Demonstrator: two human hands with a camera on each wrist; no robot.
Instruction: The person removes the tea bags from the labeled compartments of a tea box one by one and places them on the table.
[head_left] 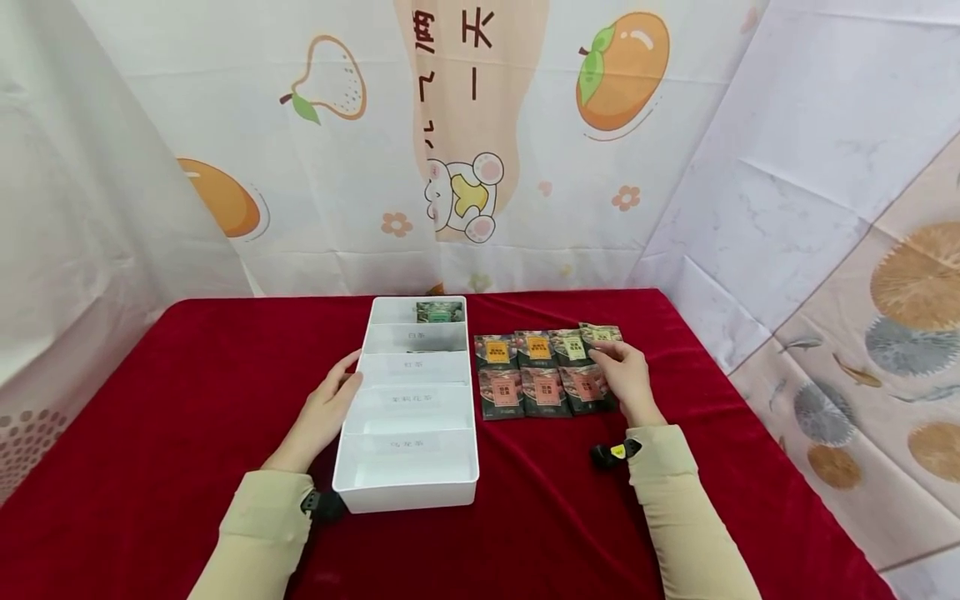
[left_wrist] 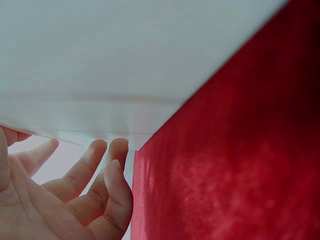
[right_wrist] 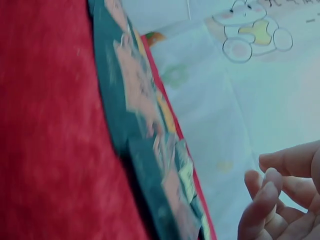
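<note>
Holding nothing visible, right hand (head_left: 627, 383) has fingertips narrowly parted at seven tea sachets (head_left: 543, 390), apparently unsorted; left hand (head_left: 322, 414), fingers loosely spread, touches white compartment box (head_left: 408, 498), green sachet (head_left: 439, 312) already inside beyond those fingers.

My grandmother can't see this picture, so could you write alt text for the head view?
A person's left hand touches the side of a white five-compartment tray, while the right hand is at the right end of seven tea packets on a red tablecloth. A green packet sits in the tray's farthest compartment.
</note>
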